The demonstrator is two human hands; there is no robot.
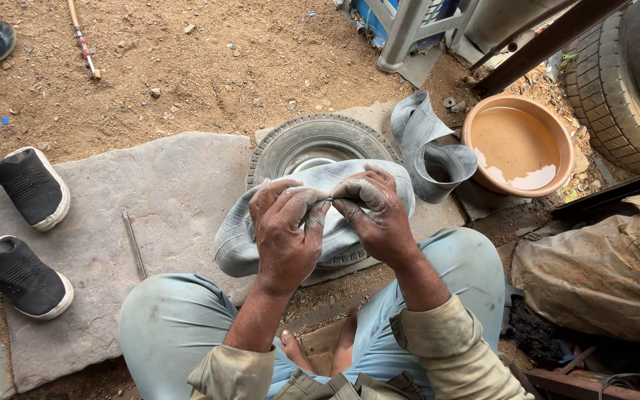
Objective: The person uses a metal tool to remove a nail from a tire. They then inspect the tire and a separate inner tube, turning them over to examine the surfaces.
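I squat over a small tyre (318,135) that lies flat on a stone slab (175,200). A grey rubber inner tube (235,248) is draped across the tyre. My left hand (284,235) and my right hand (376,210) meet above the tube, and their fingertips pinch something small and thin between them; what it is cannot be made out. A free loop of the tube (427,141) curls up to the right of the tyre.
A brown basin (518,144) of muddy water stands at the right. A large tyre (627,81) leans at the far right. A thin metal rod (133,243) lies on the slab. Another person's black shoes (27,230) stand at the left. White chair legs (403,33) rise at the top.
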